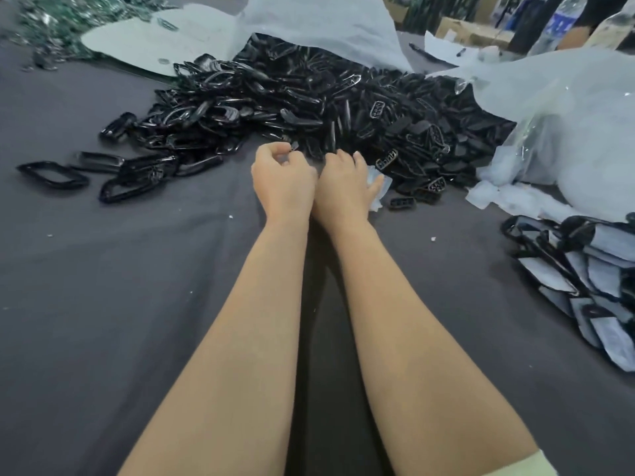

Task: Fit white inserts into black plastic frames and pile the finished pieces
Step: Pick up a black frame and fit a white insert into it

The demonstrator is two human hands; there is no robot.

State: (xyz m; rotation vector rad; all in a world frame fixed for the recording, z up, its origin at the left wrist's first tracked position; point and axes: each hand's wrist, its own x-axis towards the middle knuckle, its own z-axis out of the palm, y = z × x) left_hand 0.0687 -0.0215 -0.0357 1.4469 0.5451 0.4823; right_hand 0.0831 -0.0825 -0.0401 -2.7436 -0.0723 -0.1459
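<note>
Surface [130, 269]: dark grey cloth covers it, and both bare forearms reach forward across its middle.
Black frames [302, 97]: a broad, glossy heap lies across the far middle of the surface, spilling from under a pale plastic bag [326, 25].
Second bag [584, 125]: clear and crumpled, it lies at the right and touches the right edge of the heap.
Finished pile [584, 269]: frames filled with white lie overlapping at the right edge, well apart from the hands.
Green scraps [51, 25]: these are heaped at the far left corner.
Loose frame [53, 173]: one empty ring lies flat by itself at the left, near a few other strays.
Right hand [343, 187]: knuckles up at the near edge of the heap, it has its fingers curled down round a white insert [376, 187], which shows just past its outer side.
Left hand [283, 180]: it is touching the right hand, with fingers curled and thumb and forefinger drawn together. I cannot tell whether they hold anything.
Small slotted pieces [402, 202]: these are black and lie just beside the insert.
</note>
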